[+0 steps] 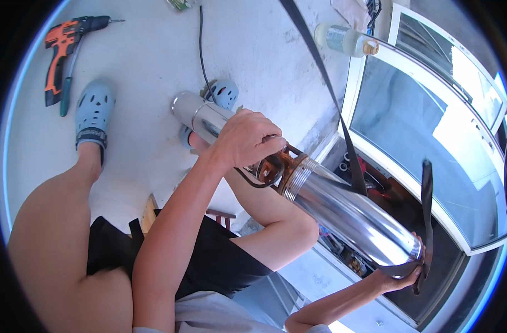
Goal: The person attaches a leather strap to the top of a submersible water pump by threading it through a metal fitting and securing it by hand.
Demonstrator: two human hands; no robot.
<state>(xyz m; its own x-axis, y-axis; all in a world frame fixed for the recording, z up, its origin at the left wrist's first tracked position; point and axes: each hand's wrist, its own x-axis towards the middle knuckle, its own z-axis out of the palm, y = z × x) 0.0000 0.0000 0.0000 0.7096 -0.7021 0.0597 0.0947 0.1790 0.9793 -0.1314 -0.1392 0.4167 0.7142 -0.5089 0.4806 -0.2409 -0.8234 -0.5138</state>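
A long, shiny steel submersible pump (347,213) lies aslant across my lap, with a rusty, threaded joint (284,169) at its middle. My left hand (248,139) grips it just beside this joint, fingers wrapped over the top. At the lower right end, my right hand (400,279) holds the pump's threaded end from below. A black strap (350,150) comes down from above to the pump's body, and a strap part (400,270) passes around the end by my right hand. The right fingers are partly hidden behind the pump.
An orange and black cordless drill (62,53) and a green-handled screwdriver (66,94) lie on the floor at far left. A black cable (202,50) runs near my blue clog (225,93). A bottle (342,40) lies by a white-framed glass panel (403,105) at right.
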